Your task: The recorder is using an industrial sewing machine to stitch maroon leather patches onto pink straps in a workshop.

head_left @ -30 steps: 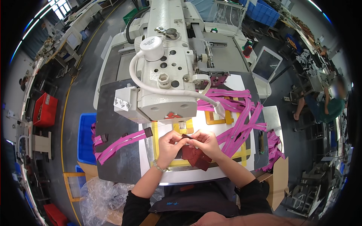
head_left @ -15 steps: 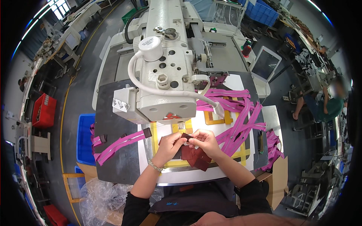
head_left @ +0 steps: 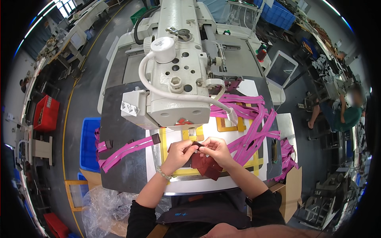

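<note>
My left hand [head_left: 179, 155] and my right hand [head_left: 217, 152] meet in front of the sewing machine head [head_left: 174, 95]. Between their pinched fingertips is a small dark brown patch [head_left: 198, 144], partly covered by the fingers. Just below lie several reddish-brown patches [head_left: 206, 166], loosely overlapping on the yellow-edged frame [head_left: 180, 173]. Left of my left hand, a pink zipper [head_left: 131, 150] with a dark brown end tab lies across the dark machine table. A tangle of pink zippers [head_left: 254, 135] spreads to the right of my right hand.
A blue bin [head_left: 89, 146] stands left of the table, with clear plastic wrap [head_left: 107, 208] below it. An opened cardboard box [head_left: 293, 192] is at the near right. A screen [head_left: 281, 68] stands at the far right, and a person in green [head_left: 349, 117] sits beyond.
My view has shifted slightly, so the machine appears a little farther right. Both hands stay pinched on the dark brown patch, with only slight finger movement.
</note>
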A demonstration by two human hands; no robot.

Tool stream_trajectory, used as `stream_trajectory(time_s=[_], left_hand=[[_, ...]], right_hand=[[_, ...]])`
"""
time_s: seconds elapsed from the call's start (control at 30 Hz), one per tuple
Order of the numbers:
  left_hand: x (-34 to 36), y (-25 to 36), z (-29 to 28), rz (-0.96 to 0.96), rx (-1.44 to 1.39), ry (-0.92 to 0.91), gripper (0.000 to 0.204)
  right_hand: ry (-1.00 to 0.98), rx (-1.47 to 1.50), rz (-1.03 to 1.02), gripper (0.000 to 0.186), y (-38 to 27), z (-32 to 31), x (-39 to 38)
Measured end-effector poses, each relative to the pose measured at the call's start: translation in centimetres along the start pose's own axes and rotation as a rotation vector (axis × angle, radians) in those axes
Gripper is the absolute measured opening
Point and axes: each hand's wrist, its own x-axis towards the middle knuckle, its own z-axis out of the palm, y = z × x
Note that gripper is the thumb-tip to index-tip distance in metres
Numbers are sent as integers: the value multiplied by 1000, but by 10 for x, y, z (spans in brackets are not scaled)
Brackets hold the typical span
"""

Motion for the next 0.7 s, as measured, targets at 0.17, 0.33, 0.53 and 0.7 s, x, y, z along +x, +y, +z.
stream_trajectory(time_s=[0.17, 0.33, 0.53, 0.7], left_hand=[[0, 1, 0, 6, 12, -1, 33], [-1, 3, 1, -1, 7, -5, 34], [-1, 4, 0, -1, 14, -24, 34], [-2, 4, 3, -52, -54, -90, 23]], right_hand=[[6, -8, -3, 6, -1, 0, -1], [5, -16, -6, 6, -2, 1, -2], [0, -14, -21, 7, 1, 0, -2], [-1, -16, -19, 7, 1, 1, -2]])
